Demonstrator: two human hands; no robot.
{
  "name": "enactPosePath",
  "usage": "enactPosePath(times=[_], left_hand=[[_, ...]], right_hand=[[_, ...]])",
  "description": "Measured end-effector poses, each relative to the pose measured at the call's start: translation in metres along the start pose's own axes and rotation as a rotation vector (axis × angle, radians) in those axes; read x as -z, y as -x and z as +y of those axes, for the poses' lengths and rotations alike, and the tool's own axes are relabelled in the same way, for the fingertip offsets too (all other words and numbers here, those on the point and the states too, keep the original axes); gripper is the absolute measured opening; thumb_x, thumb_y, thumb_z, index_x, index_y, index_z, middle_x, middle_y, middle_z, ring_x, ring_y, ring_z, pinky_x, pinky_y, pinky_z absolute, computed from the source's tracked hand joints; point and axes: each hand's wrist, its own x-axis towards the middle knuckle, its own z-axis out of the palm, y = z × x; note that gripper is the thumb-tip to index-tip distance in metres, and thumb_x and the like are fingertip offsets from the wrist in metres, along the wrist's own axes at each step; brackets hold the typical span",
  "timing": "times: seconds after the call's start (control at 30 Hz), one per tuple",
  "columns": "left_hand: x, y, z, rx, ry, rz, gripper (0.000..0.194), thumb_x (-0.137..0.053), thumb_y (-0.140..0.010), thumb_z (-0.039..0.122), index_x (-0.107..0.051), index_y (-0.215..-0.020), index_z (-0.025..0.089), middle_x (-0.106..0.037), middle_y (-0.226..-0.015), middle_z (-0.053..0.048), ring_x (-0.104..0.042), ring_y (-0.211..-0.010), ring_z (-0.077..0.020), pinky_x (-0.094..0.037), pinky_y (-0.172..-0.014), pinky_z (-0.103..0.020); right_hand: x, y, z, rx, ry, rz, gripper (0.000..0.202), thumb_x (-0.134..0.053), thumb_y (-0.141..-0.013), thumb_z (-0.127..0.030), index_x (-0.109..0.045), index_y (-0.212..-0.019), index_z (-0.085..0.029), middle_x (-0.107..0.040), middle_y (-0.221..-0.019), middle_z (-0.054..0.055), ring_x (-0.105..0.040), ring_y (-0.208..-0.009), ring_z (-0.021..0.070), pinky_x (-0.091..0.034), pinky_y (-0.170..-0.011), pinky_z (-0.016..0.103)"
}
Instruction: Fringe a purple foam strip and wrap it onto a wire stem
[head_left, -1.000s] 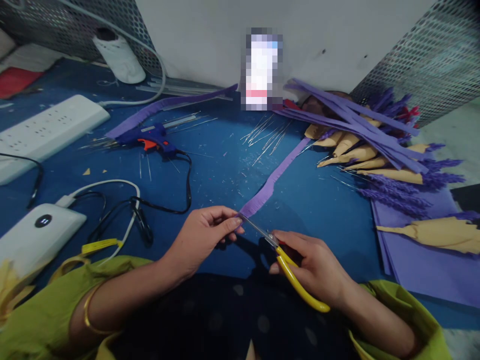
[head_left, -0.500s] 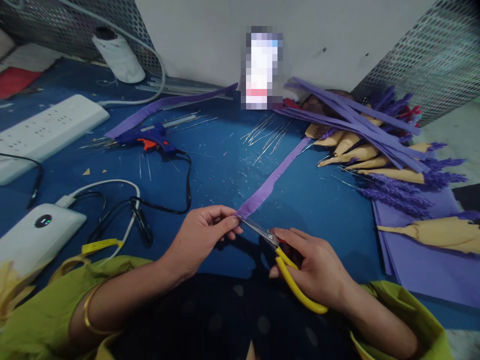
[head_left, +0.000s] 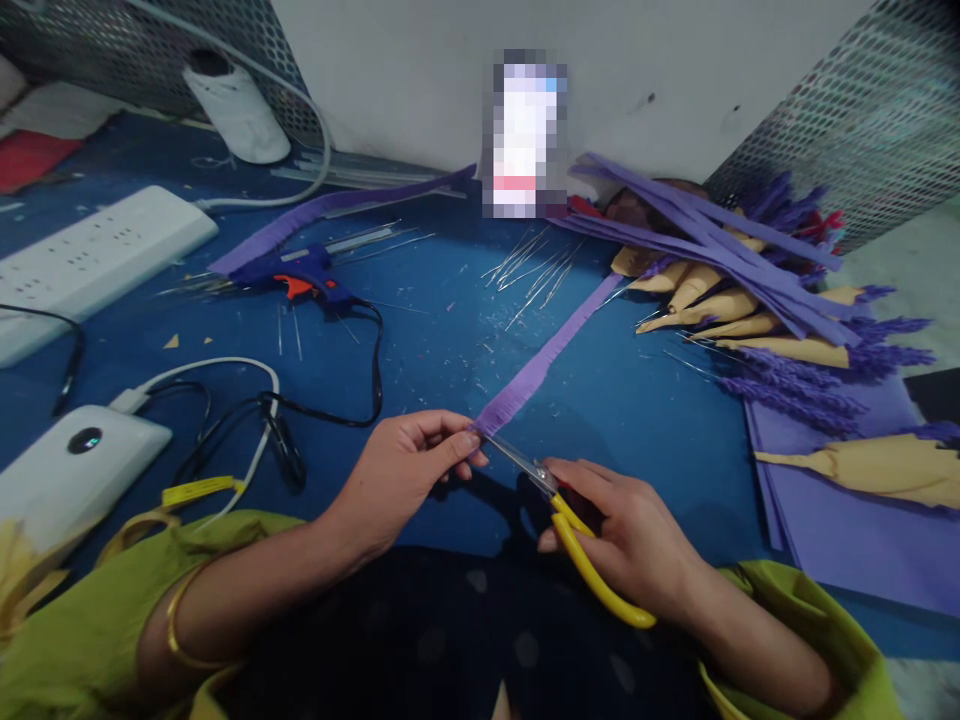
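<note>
Centrally, my left grip (head_left: 412, 470) pinches the lower end of the purple strip (head_left: 521, 388), long axis slanting upper right; right grip (head_left: 634, 525) wraps scissors (head_left: 543, 478), blades at that end.

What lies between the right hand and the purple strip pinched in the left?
The head view shows yellow-handled scissors there: the right hand grips them, and their blades reach toward the purple strip near the left hand.

Pixelation obscures the bright object (head_left: 523, 135) at the surface's (head_left: 435, 360) rear edge. The power strip (head_left: 112, 260) is cropped at the left edge. The left hand (head_left: 409, 465) conceals the purple strip's (head_left: 525, 383) near end.
</note>
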Motion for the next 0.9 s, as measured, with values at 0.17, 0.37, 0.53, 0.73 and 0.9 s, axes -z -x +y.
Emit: enactPosePath(times=[0.17, 0.37, 0.53, 0.73, 0.9], left_hand=[[0.0005, 0.0011, 0.0005, 0.005, -0.007, 0.0, 0.014, -0.071, -0.076, 0.031, -0.072, -0.079, 0.017, -0.07, -0.068, 0.0, -0.056, -0.058, -0.0094, -0.041, -0.056, -0.021], [0.001, -0.0001, 0.0016, 0.012, -0.004, -0.014, 0.014, -0.072, -0.076, 0.031, -0.072, -0.076, 0.017, -0.069, -0.066, 0.0, -0.055, -0.056, -0.0089, -0.04, -0.055, -0.021], [-0.0005, 0.0006, 0.0032, 0.002, -0.004, -0.002, 0.013, -0.072, -0.075, 0.03, -0.071, -0.073, 0.017, -0.069, -0.065, -0.001, -0.054, -0.056, -0.0095, -0.04, -0.055, -0.022], [-0.0007, 0.001, 0.002, 0.001, -0.023, -0.028, 0.013, -0.07, -0.076, 0.029, -0.07, -0.071, 0.016, -0.069, -0.065, -0.001, -0.054, -0.057, -0.0104, -0.041, -0.057, -0.023], [-0.0002, 0.0017, 0.0013, 0.013, -0.024, -0.035, 0.013, -0.071, -0.076, 0.029, -0.07, -0.072, 0.016, -0.069, -0.065, -0.001, -0.054, -0.057, -0.0097, -0.04, -0.056, -0.022]], right_hand=[[-0.001, 0.0012, 0.0012, -0.007, -0.012, -0.001, 0.039, -0.062, -0.087, -0.051, -0.063, -0.114, -0.022, -0.068, -0.086, 0.004, -0.064, -0.073, 0.0176, -0.049, -0.067, 0.027], [-0.0013, 0.0023, 0.0017, -0.003, -0.011, -0.002, 0.039, -0.062, -0.087, -0.05, -0.064, -0.114, -0.021, -0.068, -0.086, 0.005, -0.064, -0.074, 0.018, -0.05, -0.068, 0.027], [-0.0025, 0.0023, 0.0004, 0.0, -0.023, 0.006, 0.039, -0.065, -0.086, -0.047, -0.063, -0.117, -0.024, -0.068, -0.087, 0.004, -0.064, -0.073, 0.0168, -0.049, -0.068, 0.026], [-0.0012, 0.0017, -0.0008, 0.002, 0.004, 0.002, 0.039, -0.064, -0.086, -0.049, -0.063, -0.116, -0.023, -0.068, -0.086, 0.004, -0.064, -0.072, 0.0173, -0.049, -0.066, 0.027], [0.0001, 0.0014, -0.0002, -0.002, -0.014, -0.01, 0.037, -0.062, -0.087, -0.049, -0.064, -0.112, -0.022, -0.069, -0.087, 0.005, -0.065, -0.074, 0.0175, -0.05, -0.068, 0.026]])
